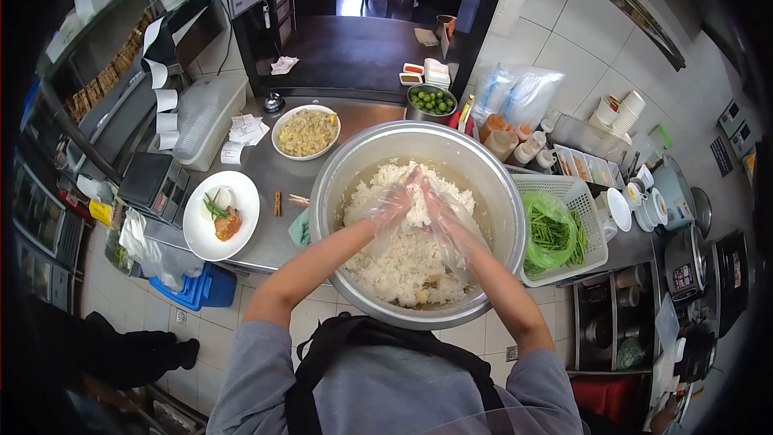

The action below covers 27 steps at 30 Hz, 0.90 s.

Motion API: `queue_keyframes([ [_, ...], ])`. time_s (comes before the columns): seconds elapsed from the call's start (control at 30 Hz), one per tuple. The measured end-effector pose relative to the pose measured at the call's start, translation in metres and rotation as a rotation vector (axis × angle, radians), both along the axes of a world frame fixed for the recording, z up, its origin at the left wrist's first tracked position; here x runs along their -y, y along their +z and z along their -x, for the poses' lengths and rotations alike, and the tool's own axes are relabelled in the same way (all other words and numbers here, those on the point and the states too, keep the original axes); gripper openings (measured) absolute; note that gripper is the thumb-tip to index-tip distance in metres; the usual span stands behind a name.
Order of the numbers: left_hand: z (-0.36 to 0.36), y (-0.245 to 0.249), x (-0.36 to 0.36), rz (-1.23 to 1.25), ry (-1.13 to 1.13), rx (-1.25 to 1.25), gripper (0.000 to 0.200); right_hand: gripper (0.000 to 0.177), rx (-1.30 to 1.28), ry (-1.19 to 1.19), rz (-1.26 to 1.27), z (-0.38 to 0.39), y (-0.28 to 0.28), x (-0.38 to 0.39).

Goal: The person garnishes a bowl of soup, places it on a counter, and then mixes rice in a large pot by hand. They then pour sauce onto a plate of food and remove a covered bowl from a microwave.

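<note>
A large metal pot (506, 185) stands on the steel counter in front of me, with white rice (394, 266) inside. Both hands are in clear plastic gloves and reach into the pot. My left hand (393, 203) and my right hand (439, 208) rest at the far part of the rice, fingertips close together and pointing away from me. The fingers look stretched out, and some rice shows between the hands. Loose glove plastic hangs round both wrists.
Left of the pot are a bowl of fried rice (306, 132) and a white plate with food (197, 229). On the right stands a basket (594, 225) of green beans. Behind are a bowl of green limes (431, 101) and sauce bottles (501, 143). Someone's dark legs (145, 346) show lower left.
</note>
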<state>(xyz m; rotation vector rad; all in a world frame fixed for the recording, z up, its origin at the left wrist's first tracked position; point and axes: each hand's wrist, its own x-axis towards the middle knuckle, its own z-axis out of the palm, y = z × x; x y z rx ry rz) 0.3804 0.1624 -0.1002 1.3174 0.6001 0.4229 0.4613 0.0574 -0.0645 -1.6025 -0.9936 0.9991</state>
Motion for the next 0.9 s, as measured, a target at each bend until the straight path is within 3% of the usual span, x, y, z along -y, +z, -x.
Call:
queue_keyframes([
  [0.07, 0.004, 0.010, -0.008, -0.024, -0.113, -0.373, 0.043, 0.069, -0.054, -0.022, -0.185, -0.025, -0.056, -0.008],
  [0.13, 0.009, -0.028, -0.005, -0.786, -0.078, -0.246, 0.037, 0.065, -0.256, -0.087, -0.248, -0.035, -0.090, -0.013],
  [0.2, 0.003, -0.052, -0.008, -1.287, -0.151, -0.246, 0.032, 0.061, -0.302, -0.125, -0.120, -0.035, -0.083, -0.011],
  [0.27, -0.007, -0.065, -0.016, -1.519, -0.348, -0.417, 0.028, 0.058, -0.123, -0.105, 0.134, -0.036, -0.062, -0.008],
  [0.37, -0.021, -0.071, -0.030, -1.850, -0.673, -0.684, 0.023, 0.067, 0.211, 0.012, 0.159, -0.038, -0.043, -0.008],
  [0.43, -0.014, -0.073, -0.047, -1.699, -0.483, -0.320, 0.030, 0.077, 0.433, 0.010, 0.296, -0.033, -0.008, -0.009],
  [0.47, -0.007, -0.061, -0.052, -1.505, -0.445, -0.307, 0.035, 0.083, 0.544, -0.006, 0.389, -0.029, 0.008, -0.007],
  [0.5, 0.001, -0.048, -0.057, -1.314, -0.395, -0.280, 0.041, 0.087, 0.489, 0.038, 0.373, -0.033, 0.015, 0.000],
  [0.53, 0.019, 0.000, -0.049, -1.014, -0.394, -0.401, 0.044, 0.091, 0.433, 0.081, 0.356, -0.042, 0.022, 0.011],
  [0.6, 0.029, 0.011, -0.052, -0.660, -0.424, -0.537, 0.052, 0.095, 0.105, 0.142, 0.346, -0.047, 0.017, 0.019],
  [0.67, 0.018, -0.022, -0.060, -0.623, -0.496, -0.494, 0.057, 0.095, -0.439, 0.170, 0.342, -0.049, -0.011, 0.023],
  [0.77, 0.004, -0.032, -0.052, -0.648, -0.552, -0.190, 0.055, 0.079, 0.614, 0.226, 0.011, -0.026, -0.045, -0.003],
  [0.83, -0.013, -0.071, -0.059, -0.434, -0.513, -0.141, 0.053, 0.071, 0.179, 0.185, 0.089, -0.006, 0.001, 0.003],
  [0.87, -0.014, -0.071, -0.058, -0.359, -0.488, -0.173, 0.052, 0.068, -0.039, 0.158, 0.129, 0.000, 0.017, 0.007],
  [0.9, -0.010, -0.053, -0.051, -0.283, -0.459, -0.204, 0.050, 0.065, -0.071, 0.071, 0.073, -0.006, 0.001, 0.002],
])
